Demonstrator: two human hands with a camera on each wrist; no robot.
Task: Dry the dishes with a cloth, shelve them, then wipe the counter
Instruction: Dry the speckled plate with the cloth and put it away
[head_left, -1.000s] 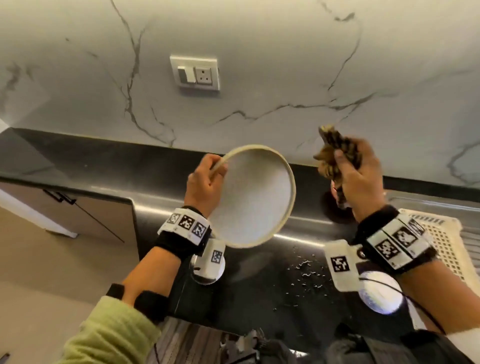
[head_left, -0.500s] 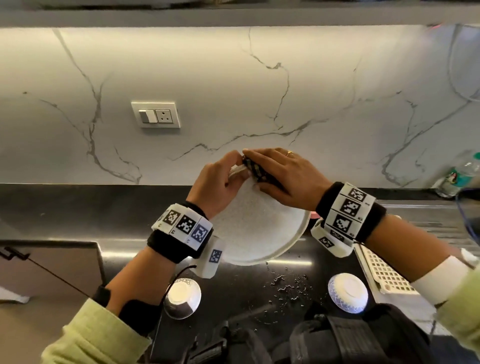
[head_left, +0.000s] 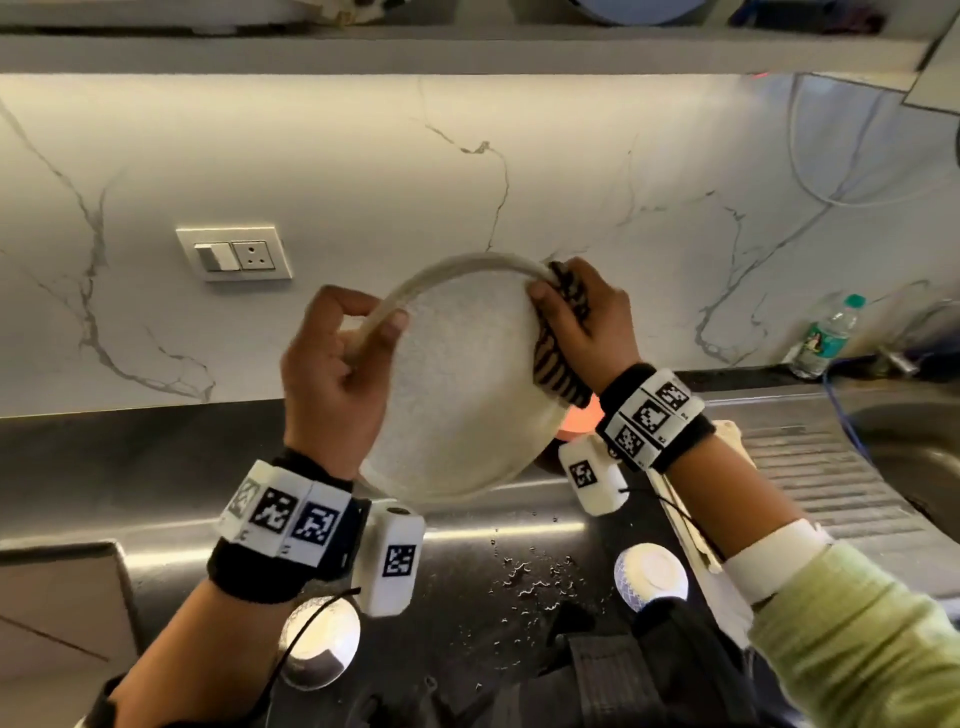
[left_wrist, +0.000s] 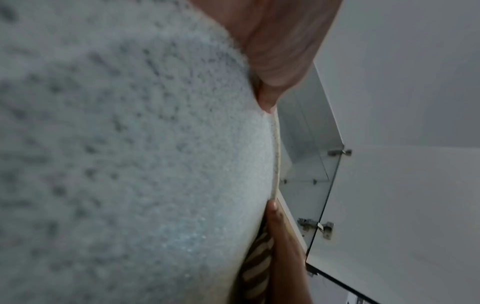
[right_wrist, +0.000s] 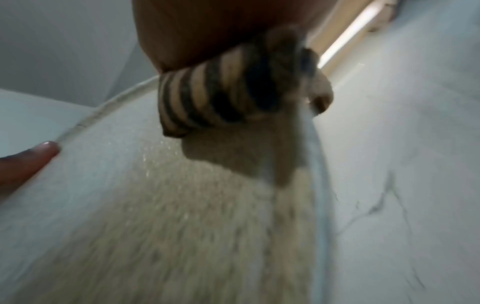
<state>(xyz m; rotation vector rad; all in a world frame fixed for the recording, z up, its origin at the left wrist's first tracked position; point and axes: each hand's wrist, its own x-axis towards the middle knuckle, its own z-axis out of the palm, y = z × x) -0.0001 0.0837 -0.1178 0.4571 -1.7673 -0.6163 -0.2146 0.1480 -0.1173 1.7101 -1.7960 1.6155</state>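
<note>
Hands hold a speckled plate (head_left: 457, 384) tilted above the dark counter (head_left: 156, 467): the left hand (head_left: 332, 374) grips its left rim, the right hand (head_left: 587, 322) clamps a striped cloth (head_left: 556, 364) over its right edge.

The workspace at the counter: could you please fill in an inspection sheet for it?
Surface: dark counter, water droplets near its front.
Job's things: speckled plate held tilted above the counter; striped cloth pressed on its right rim.
Clutter: two upturned bowls, water bottle, white rack.
Hands: left hand grips the plate's left rim; right hand grips the cloth.
Cables: thin black leads from the wrist cameras.
Surroundings: marble wall, socket plate, shelf overhead, sink at right.
</note>
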